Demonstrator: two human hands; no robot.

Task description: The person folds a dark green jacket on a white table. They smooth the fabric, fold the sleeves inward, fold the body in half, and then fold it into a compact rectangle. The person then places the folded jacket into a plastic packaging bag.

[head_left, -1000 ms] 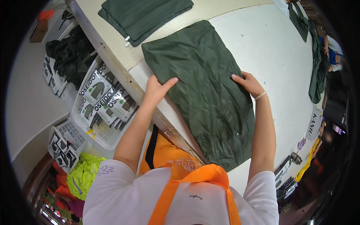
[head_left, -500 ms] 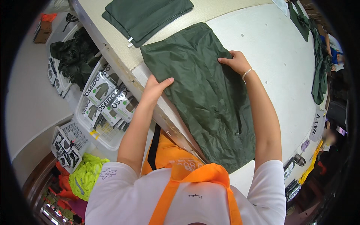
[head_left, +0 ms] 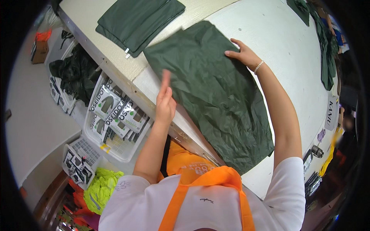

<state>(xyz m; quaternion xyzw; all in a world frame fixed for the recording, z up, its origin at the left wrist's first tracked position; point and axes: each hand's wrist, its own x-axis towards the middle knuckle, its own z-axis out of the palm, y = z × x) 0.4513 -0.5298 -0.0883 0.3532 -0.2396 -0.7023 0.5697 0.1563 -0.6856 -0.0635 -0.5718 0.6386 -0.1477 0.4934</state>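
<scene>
A dark green, crinkled waterproof garment [head_left: 216, 92] lies spread flat on the white worktable [head_left: 281, 42], reaching from the far middle down toward the near edge. The right hand [head_left: 243, 56] rests palm-down on its far right edge, fingers spread flat and gripping nothing. The left hand [head_left: 165, 102] is raised edge-on at the garment's left side, fingers straight and together (whether it touches the fabric I cannot tell). A folded stack of dark green cloth [head_left: 138, 21] sits farther left. A white plastic crate of packaged goods [head_left: 115, 119] stands on the floor to the left.
</scene>
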